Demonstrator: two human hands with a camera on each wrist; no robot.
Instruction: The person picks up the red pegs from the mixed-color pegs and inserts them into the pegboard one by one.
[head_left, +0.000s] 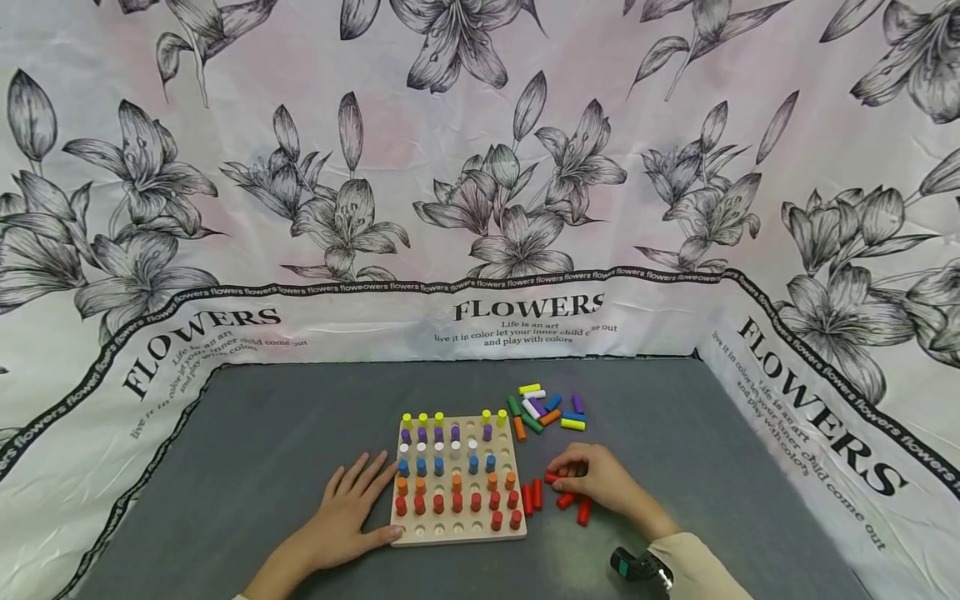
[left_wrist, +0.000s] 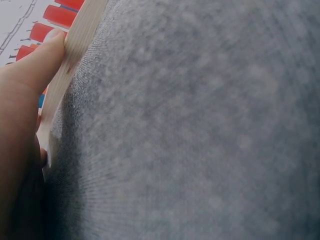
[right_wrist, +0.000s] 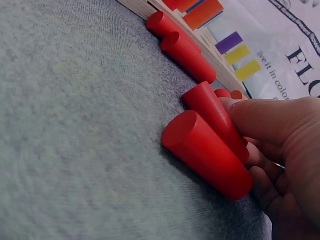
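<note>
A wooden pegboard [head_left: 438,533] holds rows of coloured pegs: yellow, purple, white, blue, orange and red. My left hand [head_left: 348,508] lies spread at the board's left side, thumb on its near left corner and a fingertip at its left edge. In the left wrist view, the thumb [left_wrist: 45,57] presses against the board's wooden edge [left_wrist: 80,40]. To the right of the board, my right hand [head_left: 596,477] pinches a red peg [head_left: 552,478] between thumb and fingers. That peg is mostly hidden behind the thumb in the right wrist view, where two loose red pegs [right_wrist: 207,155] lie close under the hand.
Two more red pegs [head_left: 537,494] lie along the board's right edge. Beyond the board's far right corner is a loose pile of mixed pegs [head_left: 551,417]. A grey cloth [head_left: 300,425] covers the table, with flower-printed fabric [head_left: 360,325] behind and at both sides.
</note>
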